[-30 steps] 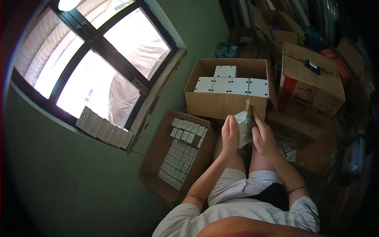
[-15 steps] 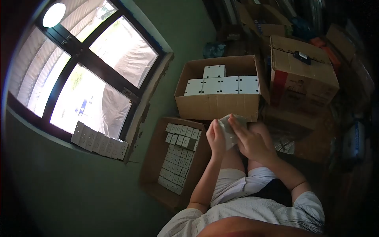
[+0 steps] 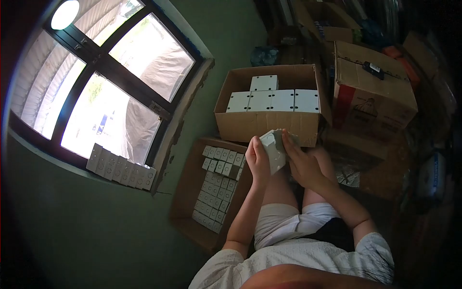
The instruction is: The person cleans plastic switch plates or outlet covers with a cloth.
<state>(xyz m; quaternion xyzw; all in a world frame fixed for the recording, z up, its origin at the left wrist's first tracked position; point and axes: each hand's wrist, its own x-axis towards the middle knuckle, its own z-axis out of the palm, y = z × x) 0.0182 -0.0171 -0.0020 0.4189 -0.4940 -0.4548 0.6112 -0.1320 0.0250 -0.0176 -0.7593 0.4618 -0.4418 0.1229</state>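
While the left hand (image 3: 258, 161) and the right hand (image 3: 303, 166) meet above the knees, I judge the step in hand to be the shaping or closing of one white box (image 3: 273, 148), which sits clamped between them, clear of the floor and just in front of the near wall of the deep carton (image 3: 269, 127). The left hand lies flat against the box's left face with its fingers straight; the right hand curls over the top and right side, its fingertips on the upper edge. Whether a flap is open I cannot tell. If the box is to be set down, the move seems to call for a short swing to the left and down to the shallow carton (image 3: 185, 192), whose small white boxes (image 3: 219, 185) fill the edge nearest the knees and leave bare cardboard along the edge toward the wall. The deep carton holds larger white boxes (image 3: 274, 100) in a row with one more behind them, and open room at its far corners. To the right a closed carton (image 3: 375, 96) stands touching it, and a crumpled wrapper (image 3: 347, 176) lies by the right knee, so that side is cramped. A row of boxes (image 3: 122, 168) lines the window sill (image 3: 159, 185), well apart from the hands. Free room for moving is mostly straight over the lap and leftward.
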